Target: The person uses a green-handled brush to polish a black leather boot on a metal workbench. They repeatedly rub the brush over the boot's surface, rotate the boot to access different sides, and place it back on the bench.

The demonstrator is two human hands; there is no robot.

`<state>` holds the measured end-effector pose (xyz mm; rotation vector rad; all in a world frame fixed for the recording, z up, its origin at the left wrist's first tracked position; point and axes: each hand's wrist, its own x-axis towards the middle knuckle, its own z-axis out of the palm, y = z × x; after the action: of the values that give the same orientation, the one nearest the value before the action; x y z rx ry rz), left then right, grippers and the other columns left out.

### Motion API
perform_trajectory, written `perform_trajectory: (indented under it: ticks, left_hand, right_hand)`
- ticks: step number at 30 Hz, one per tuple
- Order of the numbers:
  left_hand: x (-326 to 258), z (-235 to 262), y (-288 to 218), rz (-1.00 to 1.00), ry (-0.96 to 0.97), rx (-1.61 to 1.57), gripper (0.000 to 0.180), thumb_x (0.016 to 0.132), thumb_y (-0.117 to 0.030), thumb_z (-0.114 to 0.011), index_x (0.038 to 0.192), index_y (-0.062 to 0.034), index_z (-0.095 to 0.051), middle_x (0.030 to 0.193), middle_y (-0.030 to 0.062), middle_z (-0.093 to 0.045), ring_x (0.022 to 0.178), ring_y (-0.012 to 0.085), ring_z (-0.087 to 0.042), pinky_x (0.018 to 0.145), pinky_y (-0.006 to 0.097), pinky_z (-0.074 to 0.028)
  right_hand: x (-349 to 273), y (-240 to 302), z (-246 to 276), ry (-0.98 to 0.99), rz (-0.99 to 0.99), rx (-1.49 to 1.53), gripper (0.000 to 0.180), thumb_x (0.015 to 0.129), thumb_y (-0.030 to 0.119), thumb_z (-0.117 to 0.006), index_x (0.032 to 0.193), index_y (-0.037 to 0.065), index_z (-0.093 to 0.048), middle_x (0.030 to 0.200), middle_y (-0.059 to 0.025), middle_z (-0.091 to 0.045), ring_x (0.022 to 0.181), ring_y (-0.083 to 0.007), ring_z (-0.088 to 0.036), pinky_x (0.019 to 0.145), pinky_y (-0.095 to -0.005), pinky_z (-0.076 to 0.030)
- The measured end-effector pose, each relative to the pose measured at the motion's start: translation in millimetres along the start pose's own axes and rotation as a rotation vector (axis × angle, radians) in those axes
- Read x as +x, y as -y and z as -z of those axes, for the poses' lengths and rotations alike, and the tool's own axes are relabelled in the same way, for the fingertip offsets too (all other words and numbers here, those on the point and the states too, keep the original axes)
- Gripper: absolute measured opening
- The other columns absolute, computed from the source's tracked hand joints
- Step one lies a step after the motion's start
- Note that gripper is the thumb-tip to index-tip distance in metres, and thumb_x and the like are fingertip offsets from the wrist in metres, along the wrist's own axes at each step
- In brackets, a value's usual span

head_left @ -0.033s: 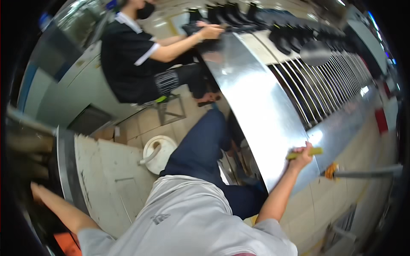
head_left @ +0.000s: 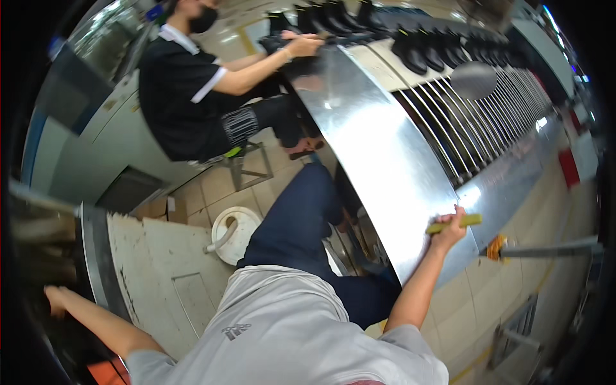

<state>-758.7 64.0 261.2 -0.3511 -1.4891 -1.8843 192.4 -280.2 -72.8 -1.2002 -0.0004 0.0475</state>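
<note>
My right hand [head_left: 451, 232] is closed around a flat yellow-green bar [head_left: 472, 219], whose two ends stick out past the fingers; its exact kind I cannot make out. This hand rests at the near end of a shiny metal table [head_left: 391, 173]. Out to the far left, my left hand [head_left: 56, 300] reaches toward a dark, blurred area beside a grey-edged worn white cabinet [head_left: 160, 256]. Its fingers are dim, and whether they hold anything cannot be seen.
A co-worker in black [head_left: 183, 96] sits at the table's far left, handling a black boot. Rows of black boots [head_left: 410, 52] stand beyond a rack of metal rollers [head_left: 478, 128]. A white bucket [head_left: 236, 247] is on the floor by my leg. A pole [head_left: 552, 249] juts in at right.
The view has shifted a little, so the table and co-worker sit slightly farther left. My right hand still grips the bar.
</note>
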Motion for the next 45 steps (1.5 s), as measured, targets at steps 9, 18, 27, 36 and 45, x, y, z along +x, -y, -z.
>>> perform_trajectory:
  ticks: [9, 18, 27, 36, 45]
  left_hand:
    - [-528, 112, -262, -0.655, 1.528, -0.847, 0.046, 0.091, -0.006, -0.072, 0.136, -0.0045, -0.063, 0.140, 0.0145, -0.063, 0.136, 0.0315, -0.054, 0.115, 0.043, -0.039]
    - [-738, 224, -292, -0.108, 2.340, -1.095, 0.031, 0.090, -0.018, -0.075, 0.118, -0.0047, -0.073, 0.117, 0.0183, -0.074, 0.110, 0.0299, -0.072, 0.093, 0.036, -0.055]
    - [-906, 202, -364, 0.219, 2.590, -0.930, 0.051, 0.094, -0.028, -0.074, 0.135, 0.0005, -0.062, 0.116, 0.0153, -0.075, 0.108, 0.0207, -0.070, 0.092, 0.033, -0.053]
    - [-1116, 171, -495, 0.481, 2.412, -0.807, 0.095, 0.085, -0.042, -0.084, 0.153, 0.0043, -0.037, 0.126, 0.0198, -0.067, 0.114, 0.0221, -0.063, 0.094, 0.035, -0.051]
    - [-1272, 169, -594, 0.464, 2.224, -0.636, 0.130, 0.063, -0.059, -0.092, 0.151, 0.0145, -0.031, 0.152, 0.0321, -0.044, 0.142, 0.0392, -0.045, 0.116, 0.042, -0.038]
  right_hand:
    - [-10, 6, 17, -0.042, 0.083, -0.033, 0.024, 0.102, 0.024, -0.062, 0.110, 0.001, -0.058, 0.062, -0.0058, -0.055, 0.049, -0.0177, -0.055, 0.046, -0.0347, -0.048]
    - [-8, 1, 12, -0.097, 0.096, -0.078, 0.026, 0.102, 0.026, -0.064, 0.109, 0.001, -0.057, 0.063, -0.0056, -0.055, 0.051, -0.0181, -0.055, 0.051, -0.0329, -0.048]
    - [-11, 4, 2, -0.116, 0.076, -0.125, 0.026, 0.100, 0.024, -0.065, 0.108, 0.000, -0.056, 0.068, -0.0077, -0.057, 0.057, -0.0179, -0.057, 0.056, -0.0340, -0.052]
    - [-5, 3, 4, -0.126, 0.061, -0.140, 0.030, 0.102, 0.029, -0.062, 0.108, 0.001, -0.055, 0.069, -0.0074, -0.055, 0.057, -0.0183, -0.056, 0.057, -0.0356, -0.052]
    - [-6, 0, 6, -0.141, 0.058, -0.247, 0.038, 0.102, 0.033, -0.063, 0.114, -0.001, -0.051, 0.072, -0.0109, -0.060, 0.061, -0.0238, -0.061, 0.062, -0.0400, -0.055]
